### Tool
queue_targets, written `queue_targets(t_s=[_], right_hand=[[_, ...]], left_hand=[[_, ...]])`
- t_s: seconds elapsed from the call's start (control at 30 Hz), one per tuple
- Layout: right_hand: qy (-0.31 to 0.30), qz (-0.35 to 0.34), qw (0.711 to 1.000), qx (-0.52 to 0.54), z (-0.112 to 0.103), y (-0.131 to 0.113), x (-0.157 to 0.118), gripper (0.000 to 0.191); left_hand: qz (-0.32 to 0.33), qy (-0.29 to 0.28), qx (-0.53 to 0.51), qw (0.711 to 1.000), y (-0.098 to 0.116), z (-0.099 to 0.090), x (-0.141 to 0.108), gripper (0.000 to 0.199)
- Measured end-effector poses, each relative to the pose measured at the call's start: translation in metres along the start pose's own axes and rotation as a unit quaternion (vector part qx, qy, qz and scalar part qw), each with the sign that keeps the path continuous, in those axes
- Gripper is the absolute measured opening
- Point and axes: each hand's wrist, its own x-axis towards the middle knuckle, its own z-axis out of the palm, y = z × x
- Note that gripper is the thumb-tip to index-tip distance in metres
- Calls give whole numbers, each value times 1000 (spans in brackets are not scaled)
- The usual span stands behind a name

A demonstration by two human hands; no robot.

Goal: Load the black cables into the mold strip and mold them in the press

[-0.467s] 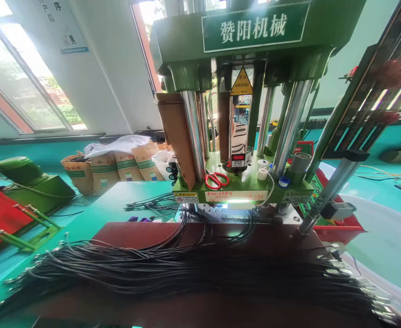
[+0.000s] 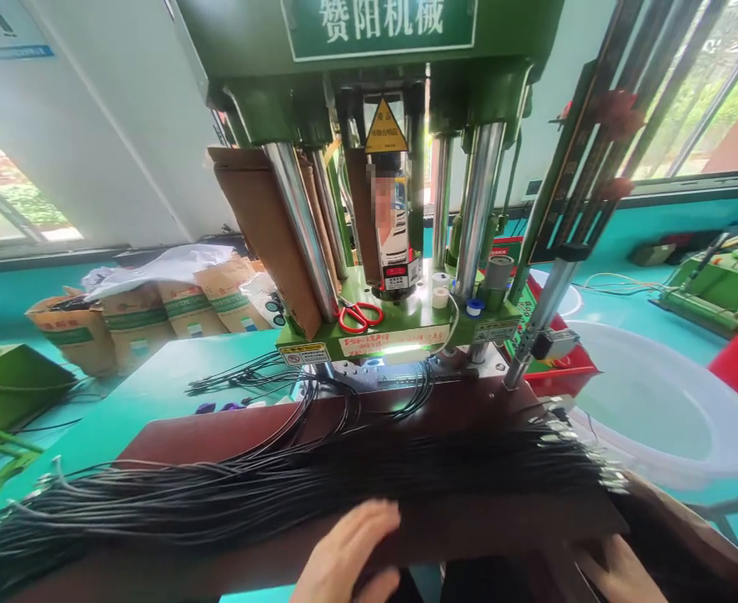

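Observation:
My left hand (image 2: 353, 553) is over the front edge of the brown board, in front of a thick bundle of black cables (image 2: 268, 494). Its fingers are stretched out and the thumb stands apart, with nothing visible between them. Lower right, my right hand (image 2: 623, 574) is partly in view below the board's right front corner. Its fingers are hidden or blurred, so I cannot make out what it touches. The cables lie lengthwise across the brown board (image 2: 444, 536), with metallic ends at both sides. A few more cables (image 2: 306, 410) run back toward the green press.
The green press (image 2: 369, 327) stands behind the board, with red-handled scissors (image 2: 360, 316) and white tape rolls (image 2: 441, 297) on its ledge. Cardboard (image 2: 268, 234) leans on its left column. A large white tub (image 2: 670, 410) is at the right, paper sacks (image 2: 136, 322) at the back left.
The view has turned to the right and slightly down, so the press sits further left. Both hands have come into view at the bottom. The cable bundle still lies on the board.

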Motion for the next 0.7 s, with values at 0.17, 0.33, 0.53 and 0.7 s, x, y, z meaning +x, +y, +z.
queue_targets(t_s=[0.17,0.33,0.53,0.7], right_hand=[[-30,-37,998,-47,-11,-2,-5,37],[-68,-62,991,-99,-21,-3,-19,49],[-121,-68,980,-144,-38,-11,-28,60],[-235,-62,969,-53,-64,-61,-45,48]], left_hand=[[150,-36,140,978,32,41,87,39],[115,-107,253,955,40,59,129,29],[182,-184,226,939,47,41,141,23],[199,-120,222,947,55,19,125,24]])
